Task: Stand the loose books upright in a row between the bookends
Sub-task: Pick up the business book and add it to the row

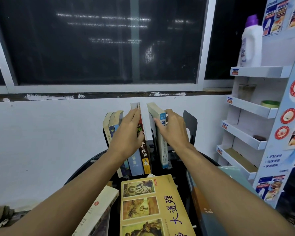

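The red book (144, 150), ending the row (111, 128), is clamped by the left grip (128, 132); the white book (163, 150), upright at its 3 o'clock, by the right grip (174, 128). The white book is best slid toward 9 o'clock, kept vertical.

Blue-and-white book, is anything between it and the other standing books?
Nothing visible: the gap between the blue-and-white book, gripped by the right hand, and the red-spined book, held by the left hand, looks open.
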`<state>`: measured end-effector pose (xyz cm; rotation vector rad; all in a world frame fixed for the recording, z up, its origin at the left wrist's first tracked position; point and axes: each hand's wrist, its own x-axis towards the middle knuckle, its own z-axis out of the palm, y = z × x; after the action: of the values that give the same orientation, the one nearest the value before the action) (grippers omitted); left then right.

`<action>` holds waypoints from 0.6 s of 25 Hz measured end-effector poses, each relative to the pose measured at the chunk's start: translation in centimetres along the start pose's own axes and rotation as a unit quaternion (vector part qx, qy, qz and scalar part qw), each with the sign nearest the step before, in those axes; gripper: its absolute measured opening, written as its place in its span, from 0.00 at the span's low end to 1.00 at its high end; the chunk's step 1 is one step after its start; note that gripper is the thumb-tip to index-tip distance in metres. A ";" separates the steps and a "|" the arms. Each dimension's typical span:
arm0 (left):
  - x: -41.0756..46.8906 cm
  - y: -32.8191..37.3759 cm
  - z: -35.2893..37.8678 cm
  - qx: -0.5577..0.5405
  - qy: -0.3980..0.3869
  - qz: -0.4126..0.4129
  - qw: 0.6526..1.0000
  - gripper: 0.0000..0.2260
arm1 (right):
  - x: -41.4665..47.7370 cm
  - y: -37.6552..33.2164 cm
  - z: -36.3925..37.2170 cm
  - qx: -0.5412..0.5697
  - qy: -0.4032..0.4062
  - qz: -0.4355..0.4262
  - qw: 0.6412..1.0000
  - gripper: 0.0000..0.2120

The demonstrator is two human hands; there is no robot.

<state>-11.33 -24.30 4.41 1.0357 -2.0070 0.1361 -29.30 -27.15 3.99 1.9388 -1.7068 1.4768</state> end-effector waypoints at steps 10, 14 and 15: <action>0.1 0.6 -0.2 0.005 -0.006 -0.008 1.000 0.29 | -0.4 0.0 -1.4 0.023 -0.045 -0.093 0.994 0.20; 0.1 0.7 -0.2 0.010 -0.009 -0.010 1.000 0.29 | -0.6 -0.1 -1.2 0.031 -0.038 -0.085 0.995 0.20; 0.1 0.7 -0.2 0.010 -0.009 -0.012 1.000 0.29 | -0.5 -0.2 -1.2 0.036 -0.045 -0.075 0.996 0.21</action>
<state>-11.74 -23.81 4.81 1.0771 -2.0135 0.1351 -29.72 -25.88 4.32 2.1497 -1.5229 1.4357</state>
